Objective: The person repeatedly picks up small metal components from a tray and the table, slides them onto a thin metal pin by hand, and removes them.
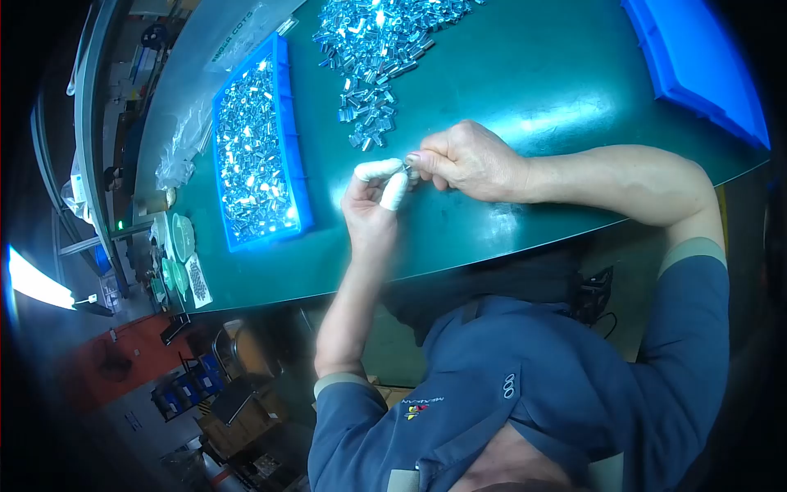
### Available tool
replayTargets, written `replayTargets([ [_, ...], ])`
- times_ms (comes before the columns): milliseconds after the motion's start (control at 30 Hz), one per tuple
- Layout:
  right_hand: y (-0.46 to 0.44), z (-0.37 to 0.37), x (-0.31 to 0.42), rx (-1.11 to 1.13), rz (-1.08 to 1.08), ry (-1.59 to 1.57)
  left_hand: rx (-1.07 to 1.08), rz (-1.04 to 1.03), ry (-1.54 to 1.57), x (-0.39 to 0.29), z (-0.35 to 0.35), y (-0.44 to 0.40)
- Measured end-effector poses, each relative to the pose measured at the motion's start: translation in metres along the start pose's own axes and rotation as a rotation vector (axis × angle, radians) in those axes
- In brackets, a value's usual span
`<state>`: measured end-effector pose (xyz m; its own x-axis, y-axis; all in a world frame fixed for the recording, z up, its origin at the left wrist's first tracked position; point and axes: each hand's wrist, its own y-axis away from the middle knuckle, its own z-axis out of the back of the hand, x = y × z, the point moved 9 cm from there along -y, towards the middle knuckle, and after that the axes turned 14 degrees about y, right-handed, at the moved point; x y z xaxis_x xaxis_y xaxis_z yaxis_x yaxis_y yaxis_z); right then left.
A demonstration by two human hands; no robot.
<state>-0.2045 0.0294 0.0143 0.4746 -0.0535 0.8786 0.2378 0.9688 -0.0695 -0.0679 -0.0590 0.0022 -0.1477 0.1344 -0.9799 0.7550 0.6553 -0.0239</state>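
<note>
My left hand (373, 190) wears white finger covers on its thumb and fingers, which pinch a small shiny metal piece (407, 167). My right hand (471, 164) meets it at the fingertips, its thumb and index finger pressed together at the same piece. Whether a second small item sits in the right fingers is hidden. Just beyond the hands lies a loose pile of small silvery metal pieces (373, 61), trailing towards me on the green tabletop (525, 74). Left of my left hand stands a blue tray (293, 156) filled with similar pieces.
A second blue tray (697, 57) stands at the far right edge of the table. Clear plastic bags (184, 143) lie beyond the filled tray. Green containers (176, 246) and a white card (197, 280) with small dark marks sit at the left corner. A metal frame (90, 123) rises at left.
</note>
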Motion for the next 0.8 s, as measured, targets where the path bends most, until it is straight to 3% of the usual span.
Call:
replayTargets([
  [233, 0.001, 0.001, -0.006, 0.086, -0.074, -0.196, 0.030, -0.078, -0.108, -0.021, 0.003, 0.005],
  [367, -0.001, 0.006, -0.013, 0.014, -0.143, -0.361, -0.141, -0.315, -0.405, -0.073, 0.056, 0.000],
  [433, 0.002, 0.006, -0.010, 0.025, -0.137, -0.369, -0.260, -0.523, -0.709, -0.112, 0.107, -0.007],
  [500, 0.002, 0.007, -0.011, -0.001, -0.152, -0.374, -0.462, -0.555, -0.843, -0.148, 0.133, -0.014],
  [533, 0.001, 0.006, -0.010, -0.002, -0.149, -0.374, -0.463, -0.558, -0.845, -0.154, 0.133, -0.014],
  [600, 0.000, 0.007, -0.011, -0.013, -0.143, -0.373, -0.417, -0.743, -1.336, -0.166, 0.104, -0.012],
  [700, -0.001, 0.005, -0.012, -0.016, -0.148, -0.366, -0.130, -0.613, -1.119, -0.119, 0.056, -0.020],
  [800, 0.000, 0.006, -0.010, -0.018, -0.159, -0.359, 0.034, -0.508, -1.158, -0.072, 0.013, -0.026],
])
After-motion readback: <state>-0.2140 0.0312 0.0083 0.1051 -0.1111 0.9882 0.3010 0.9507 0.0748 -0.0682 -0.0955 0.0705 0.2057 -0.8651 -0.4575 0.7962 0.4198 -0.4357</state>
